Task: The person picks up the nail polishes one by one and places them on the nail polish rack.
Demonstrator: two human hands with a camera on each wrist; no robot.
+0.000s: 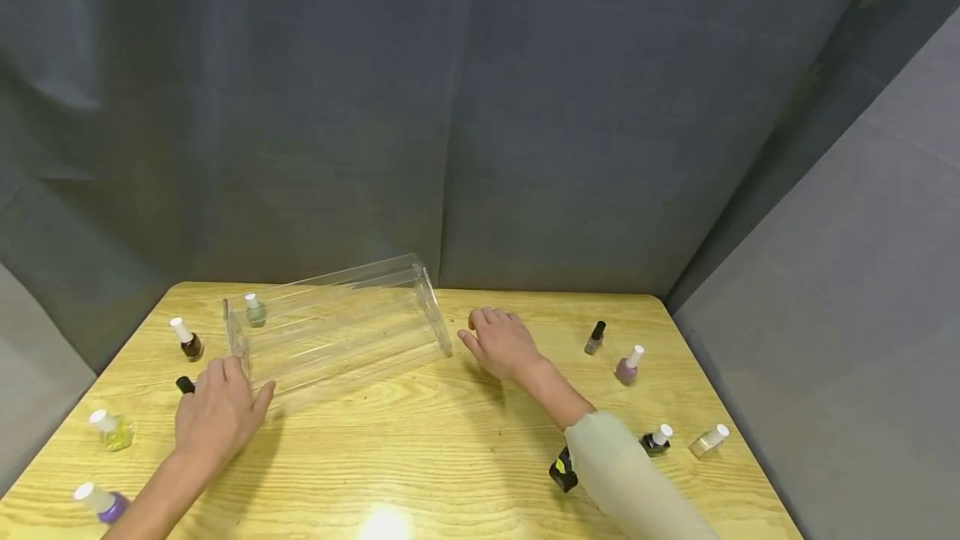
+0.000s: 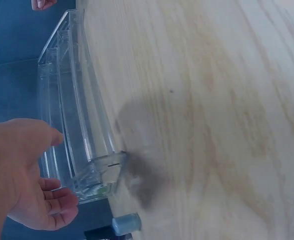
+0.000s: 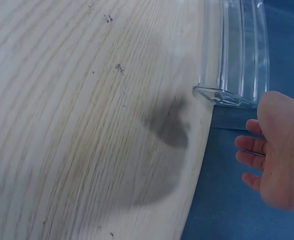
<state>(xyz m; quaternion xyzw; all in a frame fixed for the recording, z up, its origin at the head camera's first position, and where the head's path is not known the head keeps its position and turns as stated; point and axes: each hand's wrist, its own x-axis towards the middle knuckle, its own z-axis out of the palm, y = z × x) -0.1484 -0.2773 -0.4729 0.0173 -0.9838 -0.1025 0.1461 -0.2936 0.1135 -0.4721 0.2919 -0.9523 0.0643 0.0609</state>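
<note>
A clear tiered display rack (image 1: 431, 307) stands slightly askew on the back left of the wooden table. My left hand (image 1: 217, 411) is at its left end, fingers loosely bent and thumb apart; whether it touches the plastic I cannot tell. In the left wrist view, that hand (image 2: 32, 175) overlaps the rack (image 2: 77, 100) near its end panel. Off the right end, my right hand (image 1: 504, 344) hovers over the table, fingers relaxed and holding nothing. The right wrist view shows the hand (image 3: 281, 155) beside the rack's end panel (image 3: 226, 95). A black-capped bottle (image 1: 185, 385) is partly hidden behind my left hand.
Nail polish bottles stand on both sides: dark (image 1: 191, 347), yellow (image 1: 116, 433) and purple (image 1: 112, 508) at left, mauve (image 1: 627, 369) and pale (image 1: 705, 443) among several at right. A green bottle (image 1: 257, 313) shows through the rack. Grey curtain (image 1: 525, 148) hangs behind.
</note>
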